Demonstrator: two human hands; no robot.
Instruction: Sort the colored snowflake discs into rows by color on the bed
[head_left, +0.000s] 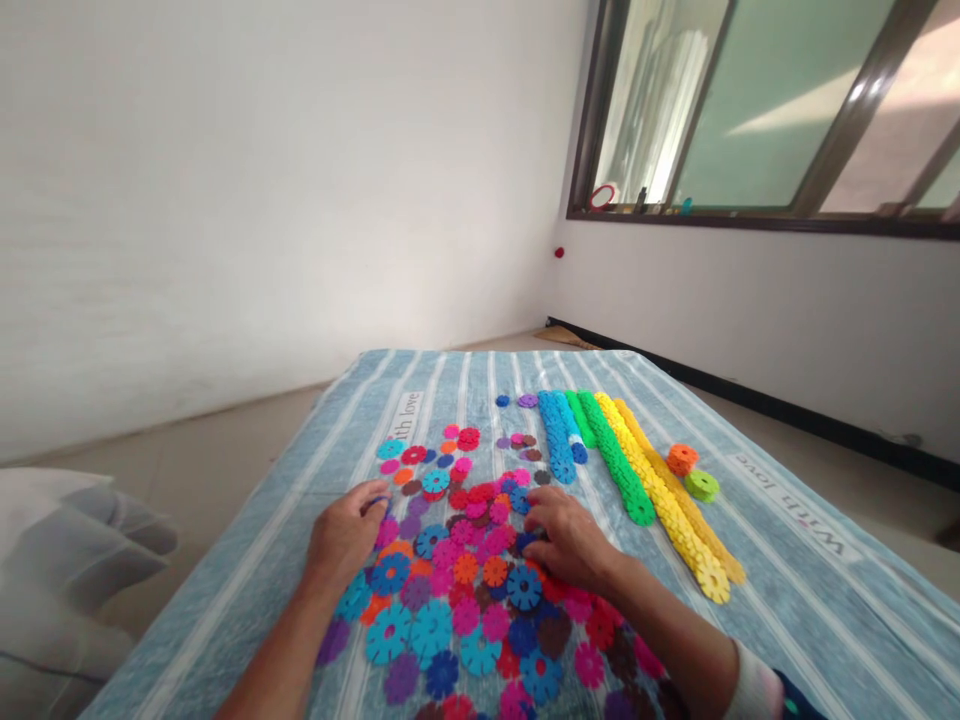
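Flat round notched plastic discs in mixed colours (pixel 444 556) lie in a loose spread at the lower centre of the frame. At its left edge, my left hand (pixel 345 532) seems to have its grip pinched on a small dark blue plastic disc (pixel 382 501). My right hand (pixel 571 538) reaches in from the lower right, fingers bent down onto the spread; I cannot tell whether that grip has taken one. The relation that counts, I judge, is to the overlapping rows: the light blue plastic row (pixel 553 435) ends just beyond my right fingers, and the green plastic row (pixel 615 455) and yellow plastic row (pixel 660 493) slant towards the lower right beside it. My right hand is nearer them; much of the spread separates my left from them. Single discs show no long axis; only the rows do.
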